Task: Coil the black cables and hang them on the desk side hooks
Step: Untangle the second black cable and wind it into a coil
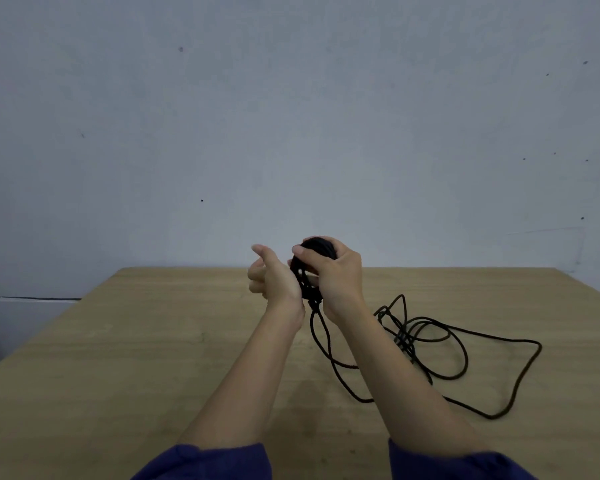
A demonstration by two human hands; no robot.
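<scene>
Black cable (404, 337): one length, partly wound. The wound part forms a small tight coil (317, 247) held in the air above the far middle of the table (146, 341), in front of the grey wall (291, 116).

Right hand (338, 271): grips the coil. Its fingers (342, 247) are curled over the top and the thumb is laid across the near left face.

Left hand (274, 277): raised just left of the coil, back of the hand toward the viewer. Its fingers (255, 271) are loosely curled and point away to the left, apart from the coil. The heel of the hand sits close beside the strands under the coil; contact cannot be told.

Several strands hang from the coil between the two wrists and run down to the table. The unwound remainder lies on the table to the right of the arms, in loose overlapping loops with a denser tangle near the right forearm. One wide loop reaches far right and another swings back toward the near side.

Both forearms are bare, with dark blue sleeves (215, 462) at the near edge.
</scene>
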